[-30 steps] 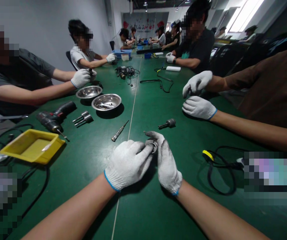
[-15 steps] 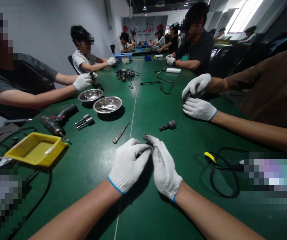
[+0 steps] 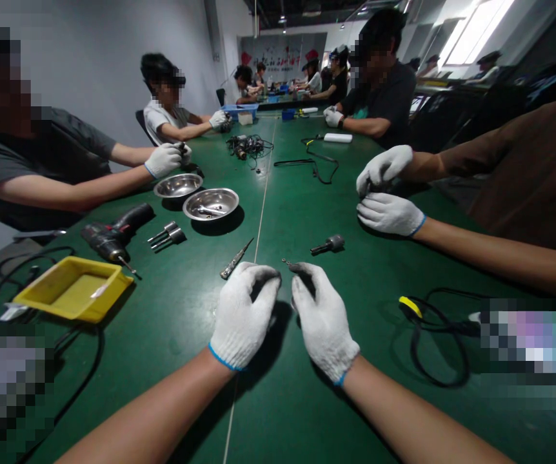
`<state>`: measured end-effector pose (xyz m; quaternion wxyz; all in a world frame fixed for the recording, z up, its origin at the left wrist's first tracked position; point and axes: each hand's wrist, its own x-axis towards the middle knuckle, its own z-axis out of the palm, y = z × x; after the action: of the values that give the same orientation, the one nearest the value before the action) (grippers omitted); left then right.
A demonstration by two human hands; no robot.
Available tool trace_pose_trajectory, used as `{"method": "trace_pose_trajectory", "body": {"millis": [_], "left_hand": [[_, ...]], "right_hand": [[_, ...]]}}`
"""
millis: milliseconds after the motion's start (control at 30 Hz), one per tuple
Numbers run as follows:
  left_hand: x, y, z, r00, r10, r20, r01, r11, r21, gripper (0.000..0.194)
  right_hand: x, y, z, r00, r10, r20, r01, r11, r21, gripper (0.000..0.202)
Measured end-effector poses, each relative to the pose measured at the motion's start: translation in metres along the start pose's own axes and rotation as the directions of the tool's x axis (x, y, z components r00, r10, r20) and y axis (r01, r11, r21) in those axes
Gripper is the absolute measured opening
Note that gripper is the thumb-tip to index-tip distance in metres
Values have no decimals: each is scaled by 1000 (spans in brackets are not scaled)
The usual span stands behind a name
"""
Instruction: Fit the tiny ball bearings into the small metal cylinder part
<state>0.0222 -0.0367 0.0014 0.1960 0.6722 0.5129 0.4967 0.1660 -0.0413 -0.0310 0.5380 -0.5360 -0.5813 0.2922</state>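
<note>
Two tiny parts (image 3: 284, 260) of grey metal lie on the green worktop (image 3: 162, 374), close to each other and just at the fingertips of the right hand (image 3: 326, 316); if the hand touches them, one cannot tell. The farther one looks like a small ring; the nearer one is too small to describe. Under the fingers of this hand shows a thin pale edge (image 3: 294, 307), almost all hidden. The screwdriver (image 3: 236, 261) lies just beyond the left hand (image 3: 244, 316), its slim tip pointing away and rightward, its handle shiny.
</note>
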Motion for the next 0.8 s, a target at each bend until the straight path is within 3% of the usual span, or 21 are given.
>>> {"method": "trace_pose_trajectory", "body": {"millis": [133, 333, 800], "left_hand": [[-4, -6, 1, 995, 75, -62, -76, 997, -9, 9], [-9, -7, 2, 985, 170, -21, -170, 985, -5, 12], [-8, -5, -1, 992, 124, 36, -123, 992, -25, 13]], "right_hand": [[4, -11, -2, 999, 37, 11, -38, 992, 116, 27], [2, -17, -4, 991, -1, 132, -22, 985, 173, 35], [3, -15, -2, 986, -17, 167, -15, 982, 186, 31]]}}
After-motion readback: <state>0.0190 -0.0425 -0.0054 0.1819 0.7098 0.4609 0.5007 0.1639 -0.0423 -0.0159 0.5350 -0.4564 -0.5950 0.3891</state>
